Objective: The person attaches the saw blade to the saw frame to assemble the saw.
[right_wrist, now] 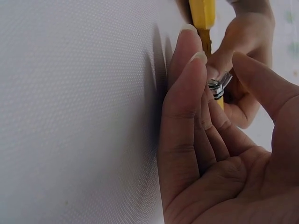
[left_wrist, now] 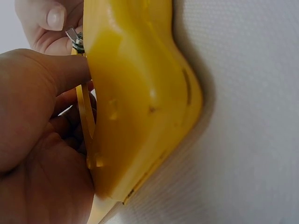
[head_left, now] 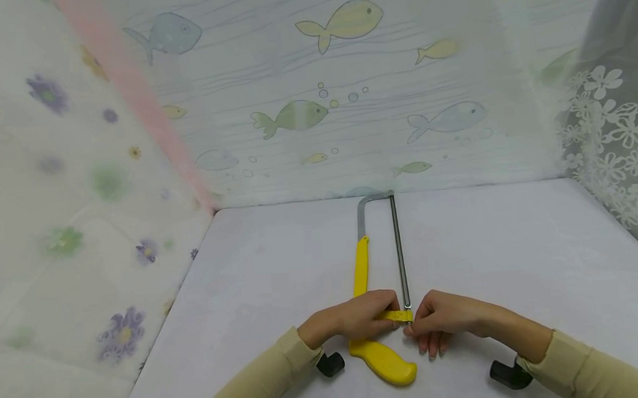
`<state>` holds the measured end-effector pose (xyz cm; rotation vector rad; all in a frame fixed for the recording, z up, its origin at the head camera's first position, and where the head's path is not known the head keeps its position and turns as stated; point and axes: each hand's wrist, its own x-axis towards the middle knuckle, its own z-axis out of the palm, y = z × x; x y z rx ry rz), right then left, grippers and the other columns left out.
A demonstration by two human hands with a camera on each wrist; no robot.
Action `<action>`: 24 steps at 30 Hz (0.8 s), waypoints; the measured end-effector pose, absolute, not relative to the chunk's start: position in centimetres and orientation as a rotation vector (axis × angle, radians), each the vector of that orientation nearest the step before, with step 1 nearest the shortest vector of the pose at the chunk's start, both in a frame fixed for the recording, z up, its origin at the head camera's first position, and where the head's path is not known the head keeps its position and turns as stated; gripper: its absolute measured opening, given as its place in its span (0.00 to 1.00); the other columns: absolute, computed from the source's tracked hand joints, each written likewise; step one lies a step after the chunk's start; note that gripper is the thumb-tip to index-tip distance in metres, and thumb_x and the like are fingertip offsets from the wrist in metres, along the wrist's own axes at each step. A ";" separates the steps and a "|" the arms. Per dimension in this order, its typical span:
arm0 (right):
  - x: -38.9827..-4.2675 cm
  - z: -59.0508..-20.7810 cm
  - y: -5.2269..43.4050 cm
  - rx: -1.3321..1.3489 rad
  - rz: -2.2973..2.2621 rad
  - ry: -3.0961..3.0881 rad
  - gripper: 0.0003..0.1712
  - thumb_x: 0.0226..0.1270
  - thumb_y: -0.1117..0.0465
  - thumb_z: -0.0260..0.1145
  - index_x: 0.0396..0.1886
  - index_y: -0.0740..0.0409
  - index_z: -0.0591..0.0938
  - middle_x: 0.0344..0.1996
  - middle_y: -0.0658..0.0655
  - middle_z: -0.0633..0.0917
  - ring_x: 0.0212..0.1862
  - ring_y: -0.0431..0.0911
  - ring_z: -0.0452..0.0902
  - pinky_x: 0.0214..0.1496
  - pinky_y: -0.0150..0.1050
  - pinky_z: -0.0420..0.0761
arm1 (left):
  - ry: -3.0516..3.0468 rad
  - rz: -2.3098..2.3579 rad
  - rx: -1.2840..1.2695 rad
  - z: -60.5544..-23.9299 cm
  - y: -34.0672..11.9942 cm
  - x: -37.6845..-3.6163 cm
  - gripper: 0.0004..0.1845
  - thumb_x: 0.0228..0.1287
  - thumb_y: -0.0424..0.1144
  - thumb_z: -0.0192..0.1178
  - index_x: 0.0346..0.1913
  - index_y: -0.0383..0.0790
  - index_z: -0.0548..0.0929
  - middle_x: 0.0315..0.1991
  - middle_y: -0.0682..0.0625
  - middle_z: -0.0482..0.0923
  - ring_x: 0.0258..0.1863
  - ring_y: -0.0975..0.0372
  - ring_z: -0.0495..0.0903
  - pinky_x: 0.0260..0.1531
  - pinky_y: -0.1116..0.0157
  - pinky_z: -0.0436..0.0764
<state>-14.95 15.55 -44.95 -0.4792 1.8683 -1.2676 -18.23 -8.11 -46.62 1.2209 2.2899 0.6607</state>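
Note:
A hacksaw (head_left: 362,269) with a yellow frame and a yellow handle (head_left: 384,364) lies flat on the white table (head_left: 517,255), its grey blade (head_left: 400,249) pointing away from me. My left hand (head_left: 352,317) grips the yellow frame just above the handle (left_wrist: 140,102), thumb pressed against it. My right hand (head_left: 439,319) is at the near end of the blade and pinches the small metal wing nut (right_wrist: 217,86) between thumb and fingers. The wing nut (left_wrist: 74,37) also shows in the left wrist view, by a right fingertip.
A fish-print cloth (head_left: 346,101) hangs behind the table, a floral cloth (head_left: 56,237) on the left and white lace (head_left: 619,147) on the right. Black wrist mounts (head_left: 330,364) (head_left: 509,375) sit under both sleeves.

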 end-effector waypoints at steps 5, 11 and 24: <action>-15.0 -45.0 15.4 -0.463 -1.269 1.878 0.22 0.72 0.51 0.68 0.28 0.67 0.88 0.23 0.60 0.87 0.20 0.41 0.81 0.23 0.31 0.79 | 2.292 0.659 1.208 -46.5 -8.1 -18.2 0.04 0.77 0.36 0.58 0.48 0.43 0.75 0.40 0.58 0.75 0.39 0.70 0.71 0.44 0.77 0.72; -15.0 -45.0 15.3 -0.447 -1.274 1.867 0.21 0.72 0.52 0.68 0.29 0.68 0.88 0.23 0.59 0.88 0.20 0.40 0.82 0.23 0.31 0.79 | 2.299 0.658 1.213 -46.4 -8.0 -18.1 0.04 0.76 0.36 0.59 0.47 0.43 0.75 0.40 0.58 0.74 0.39 0.70 0.71 0.44 0.77 0.72; -15.0 -45.0 15.5 -0.444 -1.269 1.871 0.21 0.72 0.53 0.68 0.29 0.68 0.88 0.23 0.59 0.87 0.20 0.40 0.82 0.24 0.30 0.79 | 2.292 0.674 1.208 -46.3 -8.1 -18.1 0.05 0.76 0.37 0.59 0.48 0.43 0.75 0.40 0.58 0.74 0.39 0.70 0.71 0.44 0.76 0.73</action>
